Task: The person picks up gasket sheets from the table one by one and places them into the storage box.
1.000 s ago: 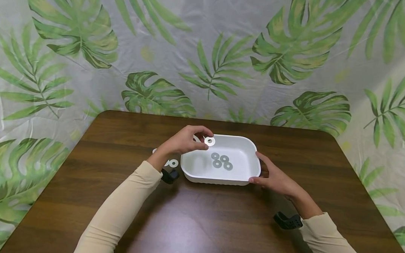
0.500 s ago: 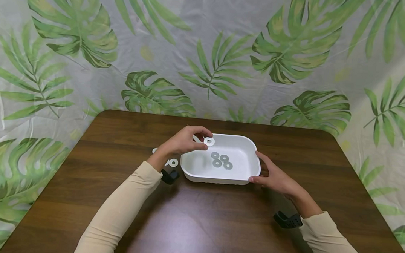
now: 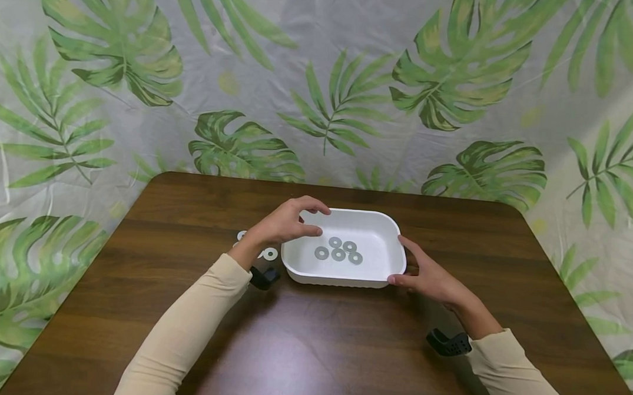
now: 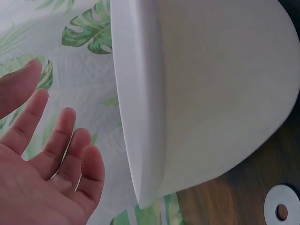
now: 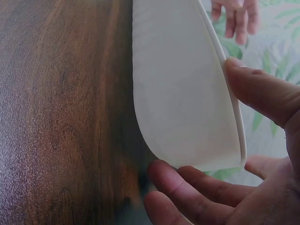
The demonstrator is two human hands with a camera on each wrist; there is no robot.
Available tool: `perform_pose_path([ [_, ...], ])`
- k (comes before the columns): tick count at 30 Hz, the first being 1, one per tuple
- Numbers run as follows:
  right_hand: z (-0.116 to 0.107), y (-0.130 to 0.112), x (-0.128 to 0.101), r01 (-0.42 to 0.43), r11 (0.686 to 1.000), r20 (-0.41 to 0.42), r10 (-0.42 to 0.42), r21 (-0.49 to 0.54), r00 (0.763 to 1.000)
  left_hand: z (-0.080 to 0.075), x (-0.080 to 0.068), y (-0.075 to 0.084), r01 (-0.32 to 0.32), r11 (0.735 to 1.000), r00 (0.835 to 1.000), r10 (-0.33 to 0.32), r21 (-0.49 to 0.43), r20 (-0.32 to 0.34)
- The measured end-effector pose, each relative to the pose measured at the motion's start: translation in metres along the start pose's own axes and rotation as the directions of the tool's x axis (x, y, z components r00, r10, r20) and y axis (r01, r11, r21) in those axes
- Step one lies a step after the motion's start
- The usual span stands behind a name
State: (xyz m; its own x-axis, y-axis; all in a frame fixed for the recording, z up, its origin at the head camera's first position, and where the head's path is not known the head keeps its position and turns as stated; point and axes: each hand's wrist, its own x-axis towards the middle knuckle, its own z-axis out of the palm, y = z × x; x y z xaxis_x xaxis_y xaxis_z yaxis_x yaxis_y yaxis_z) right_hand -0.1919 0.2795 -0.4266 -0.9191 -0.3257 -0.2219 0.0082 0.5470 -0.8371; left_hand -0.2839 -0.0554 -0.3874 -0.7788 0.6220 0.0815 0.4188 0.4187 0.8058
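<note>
A white rectangular dish point(image 3: 344, 283) with rounded corners stands on the table. Several flat grey washers point(image 3: 322, 253) lie on its floor, grouped near the middle. Over the dish's left end hovers my left hand point(image 3: 289, 221), thumb and fingers apart and nothing between them; the left wrist view shows its loosely bent fingers point(image 4: 61, 136) clear of the dish wall. My right hand point(image 3: 429, 277) holds the dish's right end, its thumb point(image 5: 253, 84) on the rim and its other fingers against the outer end wall in the right wrist view.
More washers point(image 3: 270, 254) lie on the brown wooden table point(image 3: 310, 338) just left of the dish, partly hidden by the left wrist. One washer point(image 4: 281, 206) shows beside the dish in the left wrist view. A leaf-patterned cloth point(image 3: 331, 92) hangs behind the table.
The washer pinched in my left hand has been let go, and another washer now lies in the dish, left of the group. Thumb and fingers have parted. My right hand has stayed on the dish.
</note>
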Motion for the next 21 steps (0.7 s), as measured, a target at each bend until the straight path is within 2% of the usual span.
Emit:
perform_pose_path([
  [5, 0.000, -0.001, 0.001, -0.008, 1.000, -0.001, 0.008, -0.006, 1.000, -0.011, -0.012, -0.002, -0.022, 1.000, 0.999, 0.021, -0.006, -0.049],
  [13, -0.001, -0.001, 0.001, -0.001, 1.000, 0.003, 0.001, -0.007, 1.000, -0.037, -0.047, -0.009, 0.003, 0.999, 0.993, -0.009, -0.049, -0.117],
  [21, -0.001, 0.000, 0.001, 0.015, 1.000, 0.010, -0.015, -0.001, 1.000, -0.051, -0.084, -0.035, 0.070, 0.989, 0.979, -0.044, 0.127, -0.199],
])
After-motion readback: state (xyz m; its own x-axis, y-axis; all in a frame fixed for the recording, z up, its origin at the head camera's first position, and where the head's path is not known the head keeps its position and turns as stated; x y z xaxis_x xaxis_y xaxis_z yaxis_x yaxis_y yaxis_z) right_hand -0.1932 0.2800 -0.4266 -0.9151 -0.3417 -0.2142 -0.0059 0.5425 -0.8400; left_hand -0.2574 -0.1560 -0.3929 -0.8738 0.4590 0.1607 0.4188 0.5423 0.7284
